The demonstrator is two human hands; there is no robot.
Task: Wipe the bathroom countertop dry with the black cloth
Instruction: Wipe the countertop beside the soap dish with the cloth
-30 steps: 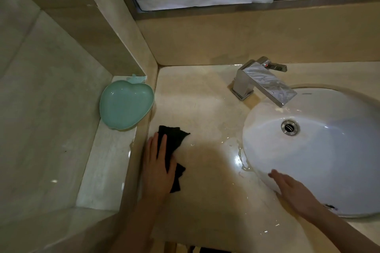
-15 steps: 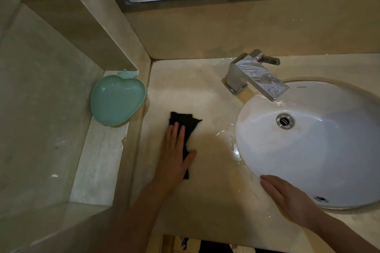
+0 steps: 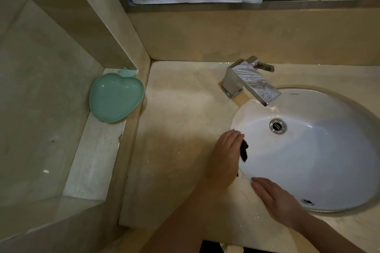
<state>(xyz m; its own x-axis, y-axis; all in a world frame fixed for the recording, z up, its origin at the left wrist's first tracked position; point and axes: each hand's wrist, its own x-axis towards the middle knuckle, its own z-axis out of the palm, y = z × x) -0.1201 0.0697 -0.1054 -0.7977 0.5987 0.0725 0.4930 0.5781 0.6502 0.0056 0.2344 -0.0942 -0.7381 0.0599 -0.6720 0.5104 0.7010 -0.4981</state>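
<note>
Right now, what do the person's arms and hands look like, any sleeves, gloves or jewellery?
Both forearms are bare, with no sleeves in view. The left hand and right hand wear no gloves, and no rings, watch or bracelet show.

countertop [image 3: 181, 121]: beige polished stone, smooth, with small wet glints
black cloth [image 3: 244, 151]: soft matt fabric
sink [image 3: 320, 160]: white ceramic, glossy and smooth
faucet [image 3: 249, 80]: shiny chrome metal, like a mirror
dish [image 3: 115, 100]: mint green plastic, smooth, a little glossy
wall [image 3: 236, 37]: beige stone tile, smooth
</note>
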